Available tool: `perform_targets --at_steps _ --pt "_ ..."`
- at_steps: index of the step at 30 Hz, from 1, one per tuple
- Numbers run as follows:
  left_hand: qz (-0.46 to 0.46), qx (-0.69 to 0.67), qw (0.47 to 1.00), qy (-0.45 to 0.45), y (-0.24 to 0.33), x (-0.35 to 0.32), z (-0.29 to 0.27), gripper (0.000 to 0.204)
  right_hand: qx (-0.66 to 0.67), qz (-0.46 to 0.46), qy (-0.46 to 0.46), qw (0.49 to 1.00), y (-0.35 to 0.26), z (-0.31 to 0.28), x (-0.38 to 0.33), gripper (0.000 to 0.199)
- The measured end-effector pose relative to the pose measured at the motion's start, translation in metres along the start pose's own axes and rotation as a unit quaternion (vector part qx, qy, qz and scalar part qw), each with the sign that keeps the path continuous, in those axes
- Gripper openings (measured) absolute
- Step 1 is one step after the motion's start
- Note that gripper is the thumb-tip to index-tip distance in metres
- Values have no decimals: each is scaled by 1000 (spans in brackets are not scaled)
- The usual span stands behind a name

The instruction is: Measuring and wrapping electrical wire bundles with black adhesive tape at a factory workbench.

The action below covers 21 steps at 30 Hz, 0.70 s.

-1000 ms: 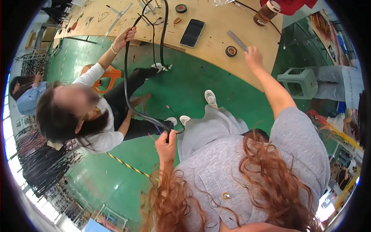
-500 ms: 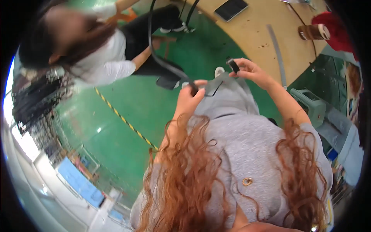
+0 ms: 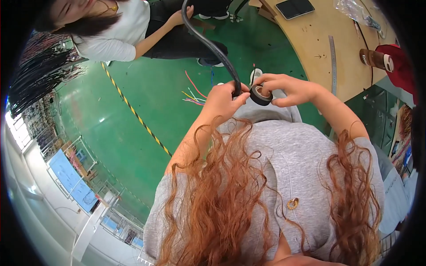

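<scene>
My left hand [image 3: 224, 102] is closed round a thick black cable [image 3: 217, 52], which rises from my grip toward the top of the view. Thin coloured wires [image 3: 194, 95] in red, yellow, blue and pink stick out to the left of that hand. In my right hand [image 3: 290, 90] is a roll of black tape [image 3: 261, 96], its fingers curled about the rim and into the core. The roll sits right beside the left fingertips and the cable. Whether a strip of tape joins them is too small to tell.
A co-worker in a white top [image 3: 120, 33] sits at the upper left, a hand close to the cable. At the upper right, a wooden table [image 3: 306, 40] carries a dark tablet [image 3: 294, 8], a metal ruler [image 3: 333, 60] and a brown cup [image 3: 375, 60]. Yellow-black tape [image 3: 133, 108] crosses the green floor.
My right hand has brought the tape roll down and left, next to the left hand. The left hand has moved slightly right with the cable, and the coloured wires have come into sight.
</scene>
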<state>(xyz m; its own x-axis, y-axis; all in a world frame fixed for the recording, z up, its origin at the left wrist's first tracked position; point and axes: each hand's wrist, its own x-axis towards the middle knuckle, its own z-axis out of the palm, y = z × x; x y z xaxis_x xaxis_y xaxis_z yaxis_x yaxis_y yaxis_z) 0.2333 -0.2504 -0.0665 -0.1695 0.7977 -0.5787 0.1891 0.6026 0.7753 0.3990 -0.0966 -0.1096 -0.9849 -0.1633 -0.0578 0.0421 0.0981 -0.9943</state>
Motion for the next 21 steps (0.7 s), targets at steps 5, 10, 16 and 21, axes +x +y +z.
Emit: perform_targets --at_steps 5,10,16,21 --pt "30 118 992 -18 -22 -11 -11 14 -12 -7 -34 999 -9 18 15 20" --pt "58 36 998 4 -35 -13 16 13 68 37 -63 995 -15 34 11 23" --pt "2 -123 992 25 -43 -3 19 9 82 108 66 988 -22 35 3 24" --pt "29 -183 969 166 -56 -18 29 15 352 141 99 920 -8 31 0 14"
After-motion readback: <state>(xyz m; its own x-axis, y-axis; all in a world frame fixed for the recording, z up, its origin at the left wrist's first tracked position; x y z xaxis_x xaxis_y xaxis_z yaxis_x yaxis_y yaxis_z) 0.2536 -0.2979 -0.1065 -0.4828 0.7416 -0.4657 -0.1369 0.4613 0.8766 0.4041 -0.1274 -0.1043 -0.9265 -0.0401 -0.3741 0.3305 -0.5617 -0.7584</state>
